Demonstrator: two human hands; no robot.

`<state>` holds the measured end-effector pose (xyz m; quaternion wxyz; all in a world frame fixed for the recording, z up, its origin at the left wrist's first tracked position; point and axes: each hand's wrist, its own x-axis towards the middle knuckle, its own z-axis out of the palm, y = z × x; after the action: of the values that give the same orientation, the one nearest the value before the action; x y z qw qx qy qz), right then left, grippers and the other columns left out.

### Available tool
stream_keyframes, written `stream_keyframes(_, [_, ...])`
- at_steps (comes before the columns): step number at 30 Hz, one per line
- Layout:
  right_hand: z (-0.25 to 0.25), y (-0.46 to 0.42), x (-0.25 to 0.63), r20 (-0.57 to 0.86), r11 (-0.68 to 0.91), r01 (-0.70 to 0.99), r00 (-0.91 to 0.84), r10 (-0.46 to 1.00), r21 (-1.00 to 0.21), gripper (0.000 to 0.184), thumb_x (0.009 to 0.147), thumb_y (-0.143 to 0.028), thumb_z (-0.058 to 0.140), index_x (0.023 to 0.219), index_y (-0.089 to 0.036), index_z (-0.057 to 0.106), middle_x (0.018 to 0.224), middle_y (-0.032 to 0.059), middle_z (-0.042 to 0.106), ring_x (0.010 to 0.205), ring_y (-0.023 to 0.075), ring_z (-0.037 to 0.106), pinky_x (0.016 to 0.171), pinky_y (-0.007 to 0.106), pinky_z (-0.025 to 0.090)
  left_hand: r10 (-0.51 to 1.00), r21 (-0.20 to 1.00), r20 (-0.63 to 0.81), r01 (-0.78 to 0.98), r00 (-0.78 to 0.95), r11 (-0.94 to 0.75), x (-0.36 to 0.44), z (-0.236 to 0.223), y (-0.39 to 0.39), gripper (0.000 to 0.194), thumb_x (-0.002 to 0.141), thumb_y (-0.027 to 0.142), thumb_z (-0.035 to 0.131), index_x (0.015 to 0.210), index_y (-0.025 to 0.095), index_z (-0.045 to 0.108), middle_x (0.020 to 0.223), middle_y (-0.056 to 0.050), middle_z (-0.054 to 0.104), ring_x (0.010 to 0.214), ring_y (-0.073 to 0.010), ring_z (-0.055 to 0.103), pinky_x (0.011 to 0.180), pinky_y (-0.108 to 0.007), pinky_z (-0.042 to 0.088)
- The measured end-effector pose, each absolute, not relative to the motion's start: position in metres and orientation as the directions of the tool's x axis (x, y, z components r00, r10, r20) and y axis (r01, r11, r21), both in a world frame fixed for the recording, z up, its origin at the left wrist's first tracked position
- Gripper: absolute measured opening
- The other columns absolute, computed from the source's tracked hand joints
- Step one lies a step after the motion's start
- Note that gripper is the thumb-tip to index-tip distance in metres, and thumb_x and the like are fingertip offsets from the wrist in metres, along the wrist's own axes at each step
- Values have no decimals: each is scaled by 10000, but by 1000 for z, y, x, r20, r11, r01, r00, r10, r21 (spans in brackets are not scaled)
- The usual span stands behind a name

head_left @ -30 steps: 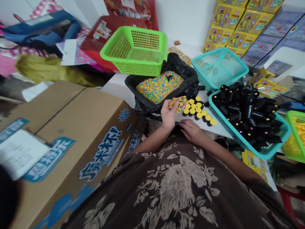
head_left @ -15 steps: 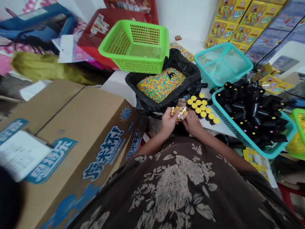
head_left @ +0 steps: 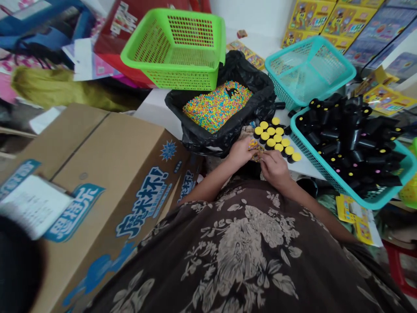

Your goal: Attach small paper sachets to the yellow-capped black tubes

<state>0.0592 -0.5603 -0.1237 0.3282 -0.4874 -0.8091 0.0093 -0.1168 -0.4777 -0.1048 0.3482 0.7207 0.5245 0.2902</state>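
Just below the black bag, my left hand (head_left: 241, 152) is closed on a small shiny yellow printed wrapper (head_left: 255, 144), partly covered by the fingers. My right hand (head_left: 275, 167) pinches the wrapper's near right edge, with its fingertips close to the left ones. Right beside the hands stand several black tubs with yellow lids (head_left: 277, 138), in rows on the white table. Beyond them a black plastic bag (head_left: 198, 141) is spread wide, full of small multicoloured candy balls (head_left: 215, 108). A dark scoop-like piece lies among the candy.
A green basket (head_left: 182, 80) stands behind the bag. One turquoise basket (head_left: 280, 89) sits at the back; another (head_left: 339, 187), heaped with black plastic pieces (head_left: 352, 139), is at right. A large cardboard box (head_left: 107, 174) fills the left. Yellow printed boxes (head_left: 342, 17) are stacked behind.
The wrapper has been lowered and turned flatter, and it shows less between the fingers. My right hand has shifted right and slightly down. The whole view has tilted a little.
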Motion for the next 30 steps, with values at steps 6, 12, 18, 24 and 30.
stream_keyframes(6, [-132, -554, 57, 326, 535, 807, -450, 832, -251, 405, 1062, -264, 500, 1366, -56, 668, 1345, 261, 687, 1251, 377, 610, 1064, 577, 546, 952, 732, 58, 635, 302, -246, -125, -110, -468, 285, 743, 257, 856, 903, 220, 624, 940, -46, 707, 950, -256, 683, 879, -337, 530])
stream_keyframes(12, [-133, -554, 57, 304, 530, 814, -456, 836, -237, 443, 1063, -279, 506, 1405, -35, 646, 1393, 284, 661, 1311, 397, 596, 1126, 613, 527, 973, 716, 102, 663, 209, -217, -138, -111, -477, 222, 818, 235, 823, 974, 177, 676, 955, -41, 696, 876, -195, 654, 811, -293, 509])
stream_keyframes(18, [-131, -559, 59, 537, 598, 759, -402, 741, -256, 320, 1051, -171, 487, 1287, -151, 703, 1262, 194, 716, 1215, 317, 644, 1063, 541, 573, 964, 641, 82, 727, 254, -246, -133, -115, -479, 109, 871, 258, 788, 840, 179, 720, 882, -44, 692, 797, -185, 632, 754, -287, 486])
stream_keyframes(24, [-117, -564, 68, 704, 603, 781, -337, 625, -162, 145, 1020, -131, 577, 1045, -193, 706, 957, 105, 722, 883, 233, 630, 818, 377, 581, 957, 541, 137, 790, 256, -288, -133, -100, -476, 242, 1027, 218, 543, 1096, 164, 769, 1058, -114, 767, 978, -231, 714, 879, -317, 535])
stream_keyframes(30, [-116, -569, 73, 676, 578, 793, -320, 663, -191, 121, 1029, -162, 594, 986, -194, 703, 852, 74, 683, 795, 201, 617, 708, 322, 511, 963, 207, -124, 956, 237, -209, -122, -78, -460, 435, 1054, 184, 454, 1433, 146, 665, 1151, -208, 774, 1028, -303, 769, 826, -345, 556])
